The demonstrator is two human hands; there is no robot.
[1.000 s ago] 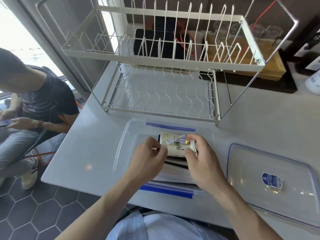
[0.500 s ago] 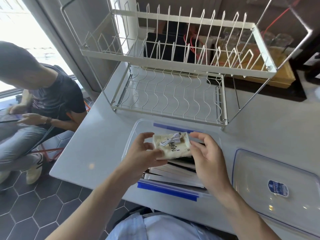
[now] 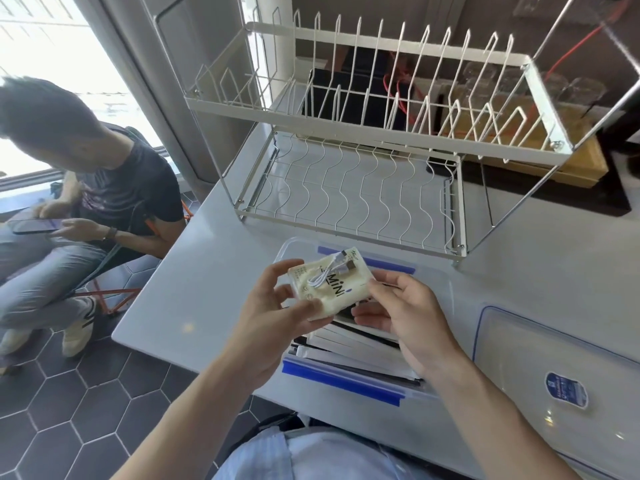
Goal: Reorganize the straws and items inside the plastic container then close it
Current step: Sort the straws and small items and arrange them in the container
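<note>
A clear plastic container with blue clips sits open on the grey counter, with several wrapped straws lying lengthwise inside. Above it I hold a cream packet printed "MiNi", a small white cable lying on top of it. My left hand grips the packet's left and lower edge with thumb and fingers. My right hand pinches its right edge from beneath. The container's clear lid, with a blue label, lies flat to the right.
A white two-tier wire dish rack stands just behind the container. A wooden tray and dark items sit at the back right. A person sits on a chair to the left, off the counter's edge, holding a phone.
Both hands have lifted the packet up out of the container and tilted it. The camera view has shifted up and right.
</note>
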